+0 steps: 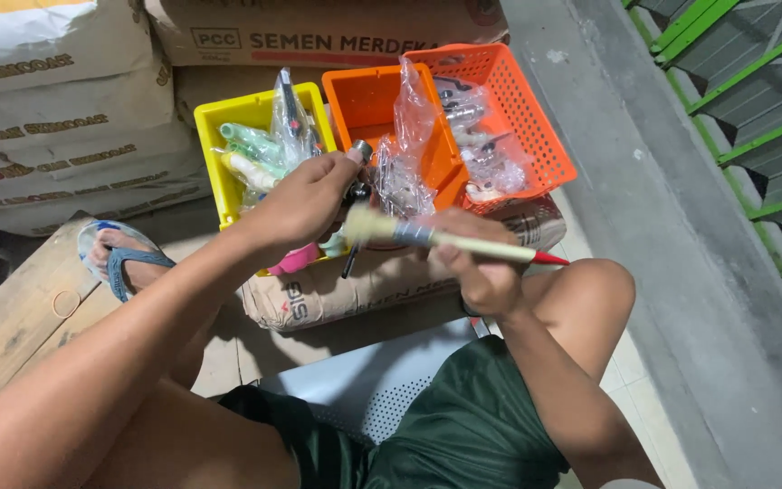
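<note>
Over the yellow plastic basket [214, 158], seen from your head camera, your left hand [305, 199] pinches a small silver-capped metal fitting [360, 150] in clenched fingers. Just right of it, your right hand [477, 263] grips a pale wooden-handled paintbrush with a red tip [463, 240]. Its long axis runs left to right, bristles touching or nearly touching the left hand below the fitting.
</note>
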